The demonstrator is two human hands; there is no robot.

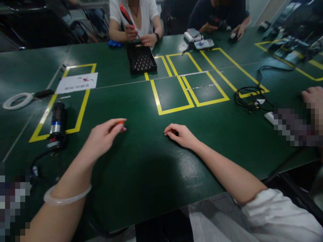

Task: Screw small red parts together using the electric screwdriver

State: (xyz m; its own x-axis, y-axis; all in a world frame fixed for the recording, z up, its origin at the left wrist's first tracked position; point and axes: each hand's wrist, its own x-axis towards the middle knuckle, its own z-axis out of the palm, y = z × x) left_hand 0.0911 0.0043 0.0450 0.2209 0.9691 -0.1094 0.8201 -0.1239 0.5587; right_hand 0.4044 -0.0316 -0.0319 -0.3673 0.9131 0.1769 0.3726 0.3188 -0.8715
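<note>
My left hand point(104, 136) is closed in a pinch above the green table. A small orange piece point(121, 123) shows between its thumb and fingers; its kind is too small to make out. My right hand point(181, 134) rests on the tabletop to the right, with its fingers curled in toward the thumb. Whatever it may hold is hidden. Left of my left hand, a black and silver cylindrical tool point(56, 124) with a cable stands or lies by a yellow-taped rectangle; which of the two I cannot tell.
Across the green table point(141, 154), one person holds a red-and-black screwdriver point(126, 15) over a black tray point(141, 60) of small parts. Another handles dark tools. A white sheet point(77, 83), a white coil point(17, 101) and black cables point(248, 97) lie around yellow tape outlines point(174, 110).
</note>
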